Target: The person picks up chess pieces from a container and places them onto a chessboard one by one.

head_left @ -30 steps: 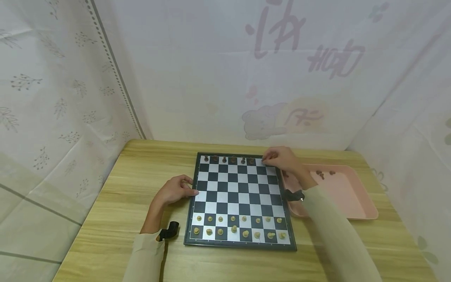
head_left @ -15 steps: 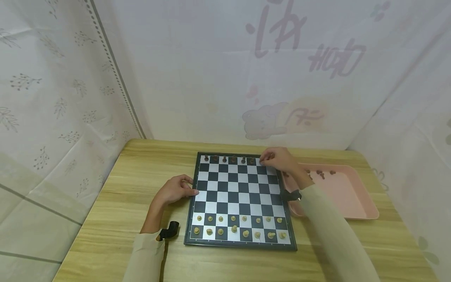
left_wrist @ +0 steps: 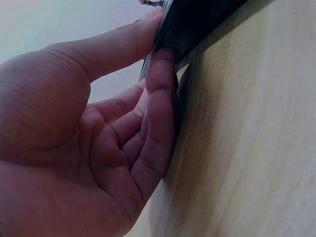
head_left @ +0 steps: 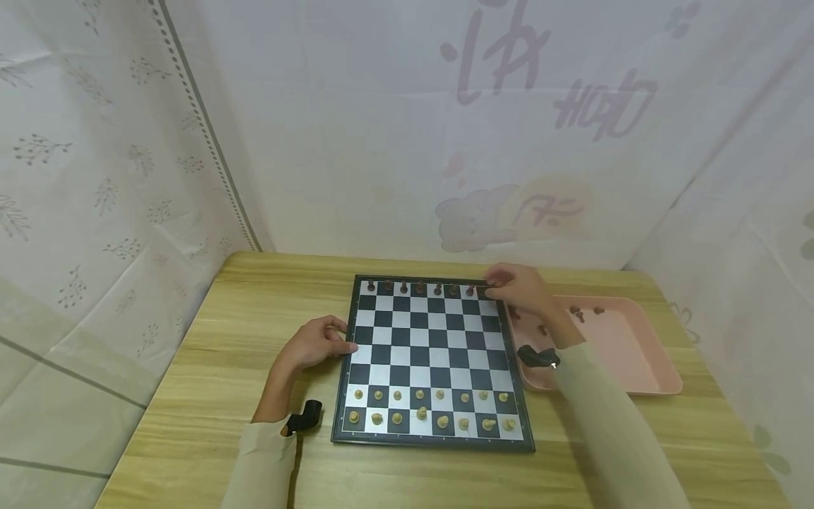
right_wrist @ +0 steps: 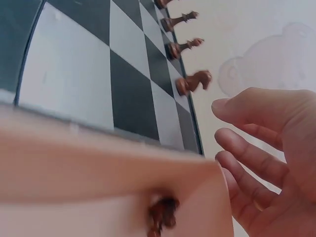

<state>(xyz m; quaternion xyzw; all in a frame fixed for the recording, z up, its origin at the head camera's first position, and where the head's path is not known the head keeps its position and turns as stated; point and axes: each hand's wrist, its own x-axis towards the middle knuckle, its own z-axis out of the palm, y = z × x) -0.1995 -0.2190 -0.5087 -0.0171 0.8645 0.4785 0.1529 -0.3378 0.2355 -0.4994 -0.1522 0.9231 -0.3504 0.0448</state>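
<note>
A black and white chessboard lies mid-table. Light pieces fill its two near rows. Several dark pieces stand along the far row, the rightmost of them a dark knight. My right hand hovers just right of the knight at the board's far right corner, fingers relaxed and holding nothing. My left hand rests on the table, its thumb and fingers touching the board's left edge.
A pink tray sits right of the board with several dark pieces at its far end. The wooden table is enclosed by white curtain walls at the back and on both sides.
My right hand has set the dark knight down on the far row, let go of it and drawn slightly to the right. The left hand has not moved.
</note>
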